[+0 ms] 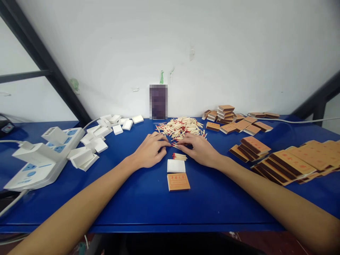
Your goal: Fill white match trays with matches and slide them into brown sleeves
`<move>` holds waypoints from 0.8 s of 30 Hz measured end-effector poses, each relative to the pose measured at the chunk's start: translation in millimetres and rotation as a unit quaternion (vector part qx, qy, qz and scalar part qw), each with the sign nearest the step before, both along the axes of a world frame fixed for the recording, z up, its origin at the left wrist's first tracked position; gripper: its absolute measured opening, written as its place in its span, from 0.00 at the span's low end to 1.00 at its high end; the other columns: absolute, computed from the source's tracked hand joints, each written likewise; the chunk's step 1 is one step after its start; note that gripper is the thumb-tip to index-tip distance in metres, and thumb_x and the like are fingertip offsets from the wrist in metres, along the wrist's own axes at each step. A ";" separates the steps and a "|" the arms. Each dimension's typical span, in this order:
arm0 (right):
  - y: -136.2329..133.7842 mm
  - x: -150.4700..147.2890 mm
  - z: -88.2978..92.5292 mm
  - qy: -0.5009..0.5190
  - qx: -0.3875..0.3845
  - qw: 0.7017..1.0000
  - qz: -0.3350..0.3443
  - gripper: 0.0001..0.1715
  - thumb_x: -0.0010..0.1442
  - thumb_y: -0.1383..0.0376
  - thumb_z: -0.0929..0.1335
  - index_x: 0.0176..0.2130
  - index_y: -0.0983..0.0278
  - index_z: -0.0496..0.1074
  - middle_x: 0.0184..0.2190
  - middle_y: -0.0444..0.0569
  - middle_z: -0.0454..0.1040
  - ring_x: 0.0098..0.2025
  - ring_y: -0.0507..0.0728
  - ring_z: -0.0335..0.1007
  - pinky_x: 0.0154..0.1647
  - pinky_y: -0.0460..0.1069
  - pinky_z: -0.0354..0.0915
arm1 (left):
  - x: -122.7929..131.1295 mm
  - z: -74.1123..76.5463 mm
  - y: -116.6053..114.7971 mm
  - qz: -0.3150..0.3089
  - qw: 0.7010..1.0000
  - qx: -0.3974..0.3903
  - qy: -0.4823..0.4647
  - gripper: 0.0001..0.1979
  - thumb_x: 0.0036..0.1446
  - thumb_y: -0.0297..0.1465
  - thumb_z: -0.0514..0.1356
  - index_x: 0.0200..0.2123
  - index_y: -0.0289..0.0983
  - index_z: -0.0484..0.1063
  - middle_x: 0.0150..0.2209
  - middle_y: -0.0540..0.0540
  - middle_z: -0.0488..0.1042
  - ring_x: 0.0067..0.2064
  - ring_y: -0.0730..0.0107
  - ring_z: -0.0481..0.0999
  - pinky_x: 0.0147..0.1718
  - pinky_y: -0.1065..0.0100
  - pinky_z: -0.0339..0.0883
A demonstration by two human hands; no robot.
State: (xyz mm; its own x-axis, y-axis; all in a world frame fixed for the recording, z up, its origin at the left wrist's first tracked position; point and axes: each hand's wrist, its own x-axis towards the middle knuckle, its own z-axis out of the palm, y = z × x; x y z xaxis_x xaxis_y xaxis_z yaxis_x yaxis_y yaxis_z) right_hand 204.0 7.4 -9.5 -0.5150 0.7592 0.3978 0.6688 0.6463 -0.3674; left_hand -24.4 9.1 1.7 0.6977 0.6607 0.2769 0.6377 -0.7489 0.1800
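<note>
Scene: A person's two bare arms are stretched over a blue table, against a white wall.
Left hand: The left hand is laid palm down with fingers curled, its tips brought to the right hand's; whether anything is gripped cannot be told.
Right hand: The right hand is laid palm down, its fingertips pinched on a few matches at the near edge of the pile.
Pile of matches: Red-tipped sticks are heaped at 12 o'clock from the hands, touching the fingertips.
Small bundle: A neat row of matches is laid between the two hands, at 6 o'clock from the fingertips.
White tray: It is set just beside the bundle, at 6 o'clock.
Orange box sleeve: It is laid flat at 6 o'clock from the tray, nearly touching it.
White trays: More are scattered at 10 o'clock.
Power strips: Two are seen at 9 o'clock, plugs inserted.
Orange sleeves: Stacks are fanned out from 1 to 3 o'clock.
Blurred card: It is propped against the wall behind the pile.
</note>
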 end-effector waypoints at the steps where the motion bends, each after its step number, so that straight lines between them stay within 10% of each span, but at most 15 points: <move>1: 0.3 -0.2 -0.2 0.001 -0.003 1.000 -0.002 0.10 0.64 0.65 0.66 0.36 0.62 0.79 0.33 0.49 0.75 0.36 0.55 0.70 0.38 0.50 0.62 | 0.0 0.3 0.1 -0.005 1.000 -0.003 0.002 0.18 0.63 0.28 0.50 0.49 0.38 0.76 0.49 0.44 0.74 0.51 0.58 0.67 0.52 0.54 0.60; 24: 2.5 1.1 -0.4 -0.002 0.005 1.000 0.006 0.08 0.62 0.68 0.67 0.36 0.62 0.78 0.33 0.48 0.76 0.36 0.55 0.71 0.38 0.50 0.64 | -1.0 -0.7 0.7 0.004 1.000 -0.004 0.001 0.18 0.63 0.29 0.50 0.52 0.37 0.73 0.49 0.42 0.73 0.50 0.57 0.67 0.52 0.53 0.61</move>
